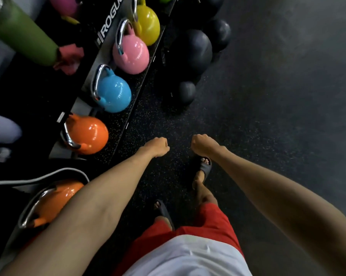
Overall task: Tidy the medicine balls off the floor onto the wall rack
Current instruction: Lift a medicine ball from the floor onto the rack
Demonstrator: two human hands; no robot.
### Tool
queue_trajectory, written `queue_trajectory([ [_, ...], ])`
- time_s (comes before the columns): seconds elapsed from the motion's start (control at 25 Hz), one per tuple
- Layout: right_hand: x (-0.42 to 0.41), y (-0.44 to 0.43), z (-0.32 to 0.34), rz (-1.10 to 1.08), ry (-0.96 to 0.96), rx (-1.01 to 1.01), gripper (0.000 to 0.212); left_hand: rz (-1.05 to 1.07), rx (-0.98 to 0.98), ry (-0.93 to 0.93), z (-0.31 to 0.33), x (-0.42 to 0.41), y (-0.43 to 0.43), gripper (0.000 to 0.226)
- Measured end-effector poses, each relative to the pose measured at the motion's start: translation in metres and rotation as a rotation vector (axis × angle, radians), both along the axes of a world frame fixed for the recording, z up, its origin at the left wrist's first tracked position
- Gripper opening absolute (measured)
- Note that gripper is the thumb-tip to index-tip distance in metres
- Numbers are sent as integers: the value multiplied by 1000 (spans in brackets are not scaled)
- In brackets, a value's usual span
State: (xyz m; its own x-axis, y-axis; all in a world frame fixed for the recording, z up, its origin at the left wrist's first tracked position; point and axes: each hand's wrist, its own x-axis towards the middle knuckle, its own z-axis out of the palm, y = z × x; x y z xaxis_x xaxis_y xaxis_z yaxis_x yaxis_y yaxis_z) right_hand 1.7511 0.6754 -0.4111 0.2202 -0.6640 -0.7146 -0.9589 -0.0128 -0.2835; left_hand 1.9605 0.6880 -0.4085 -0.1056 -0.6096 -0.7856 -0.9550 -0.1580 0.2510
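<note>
Several dark medicine balls lie ahead of me on the speckled floor: a small one [186, 92] nearest, a large one [194, 50] behind it, another [218, 33] further back. My left hand [157, 146] and my right hand [203, 145] hang side by side in front of me, fingers curled under and holding nothing. Both are well short of the balls. No wall rack for balls is identifiable in this view.
A black kettlebell shelf [106, 30] runs along the left, holding yellow [148, 22], pink [131, 54], blue [113, 94] and orange [86, 134] kettlebells. A green roll [22, 34] lies at top left. My feet in dark slides [204, 166] stand on the dark floor.
</note>
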Motion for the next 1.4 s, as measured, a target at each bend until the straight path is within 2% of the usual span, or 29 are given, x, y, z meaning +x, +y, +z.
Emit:
queue_trajectory([
  [0.44,-55,-192,-22,233,2,105,19,329,44,58,-18,-60,-153,20],
  [0.6,-47,-251,-39,332,24,111,27,449,37,79,-43,-66,-193,19],
  [0.84,-39,-340,-59,462,61,117,29,585,92,134,-70,-71,-263,20],
  [1.16,-45,-447,-66,599,100,146,31,848,35,204,-89,-94,-348,17],
  [1.4,-46,-519,-112,778,96,221,28,1098,18,197,-129,-130,-395,23],
])
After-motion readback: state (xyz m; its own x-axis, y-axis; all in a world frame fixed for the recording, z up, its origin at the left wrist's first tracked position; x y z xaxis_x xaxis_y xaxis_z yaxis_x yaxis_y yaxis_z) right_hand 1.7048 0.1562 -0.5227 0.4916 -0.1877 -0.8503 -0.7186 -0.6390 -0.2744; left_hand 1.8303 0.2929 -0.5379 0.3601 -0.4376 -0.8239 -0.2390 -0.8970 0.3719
